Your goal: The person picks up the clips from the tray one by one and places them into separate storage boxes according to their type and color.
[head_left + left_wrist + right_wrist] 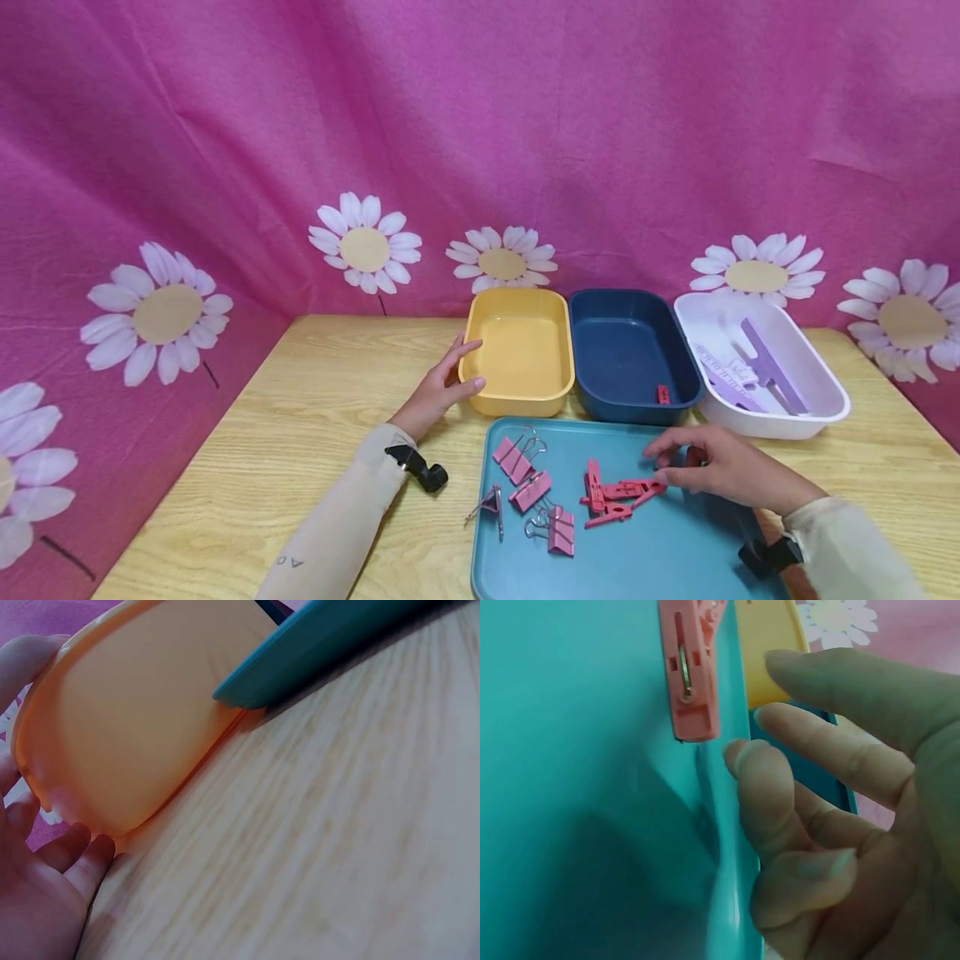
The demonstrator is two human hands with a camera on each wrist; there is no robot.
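My left hand (442, 387) rests against the left side of a yellow bin (520, 406), its thumb and index finger extended over the rim. In the left wrist view, other fingers (94, 862) touch or lie close to the bin's outer wall. My right hand (720, 467) hovers over the right part of a teal tray (637, 575), fingers loosely bent and holding nothing. Just left of its fingertips lie several red plastic clothespins (622, 490). The right wrist view shows a gap between the hand and the nearest clothespin (691, 679). Several pink binder clips (561, 532) sit on the tray's left part.
A navy bin (622, 350) next to the yellow one holds a small red clothespin (663, 394). Farther right, a white bin (806, 425) contains purple items, among them a ruler (720, 379). A pink flowered cloth (600, 150) hangs behind the wooden table (247, 467).
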